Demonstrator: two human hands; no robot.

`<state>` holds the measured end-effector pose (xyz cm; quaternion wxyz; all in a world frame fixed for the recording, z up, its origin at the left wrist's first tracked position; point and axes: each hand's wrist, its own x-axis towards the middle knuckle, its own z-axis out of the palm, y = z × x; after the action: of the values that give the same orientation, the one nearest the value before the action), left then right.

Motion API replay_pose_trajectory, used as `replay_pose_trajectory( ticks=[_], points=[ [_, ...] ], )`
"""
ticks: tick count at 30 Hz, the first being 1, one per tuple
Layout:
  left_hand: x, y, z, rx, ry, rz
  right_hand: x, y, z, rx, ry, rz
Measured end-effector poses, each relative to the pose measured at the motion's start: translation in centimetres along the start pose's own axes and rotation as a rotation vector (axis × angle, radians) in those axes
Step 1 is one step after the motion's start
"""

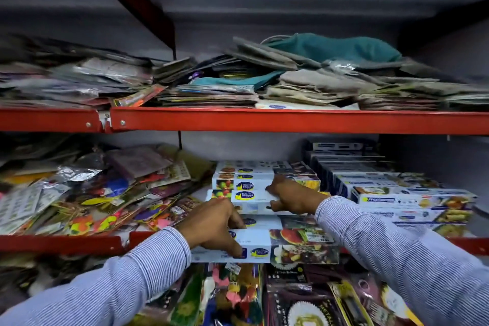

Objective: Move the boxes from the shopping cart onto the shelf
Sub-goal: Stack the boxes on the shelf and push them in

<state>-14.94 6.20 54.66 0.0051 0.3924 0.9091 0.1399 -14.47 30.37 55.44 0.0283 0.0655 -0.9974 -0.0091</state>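
Long white wrap boxes with fruit pictures lie stacked on the middle shelf (60,243), which has a red front rail. My left hand (211,225) presses down on the two front boxes (299,243), fingers spread over their left ends. My right hand (293,197) grips the end of a box (251,200) higher in the stack, thumb under it. More of the same boxes (248,176) sit behind. No shopping cart is in view.
Dark blue and white boxes (391,193) are stacked at the right of the same shelf. Loose colourful packets (92,193) crowd its left side. The upper shelf (264,119) holds folded cloths and packets. Packaged goods (291,299) fill the level below.
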Motion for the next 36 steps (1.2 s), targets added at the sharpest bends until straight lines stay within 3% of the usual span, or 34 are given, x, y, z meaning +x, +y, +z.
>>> replay_pose_trajectory(
  ticks=[7,15,23,28,33,36],
  points=[
    [2.7,-2.1,1.7,-0.036,-0.026,-0.009,3.5,2.1,3.1,0.003,-0.006,0.035],
    [5.4,-2.6,2.4,-0.046,0.001,-0.009,3.2,2.9,3.7,-0.008,0.218,-0.015],
    [8.9,-2.2,1.9,-0.061,0.114,-0.052,0.6,3.8,1.2,0.116,0.179,0.009],
    [10.2,-2.0,3.5,0.007,0.187,-0.071,-1.4,3.7,3.1,0.125,0.086,0.007],
    [9.7,-1.7,5.9,0.327,0.272,0.003,-1.9,3.6,6.2,0.087,0.199,0.039],
    [9.7,-1.9,6.5,0.276,0.271,0.02,-2.0,3.7,6.7,0.082,0.252,0.041]
  ],
)
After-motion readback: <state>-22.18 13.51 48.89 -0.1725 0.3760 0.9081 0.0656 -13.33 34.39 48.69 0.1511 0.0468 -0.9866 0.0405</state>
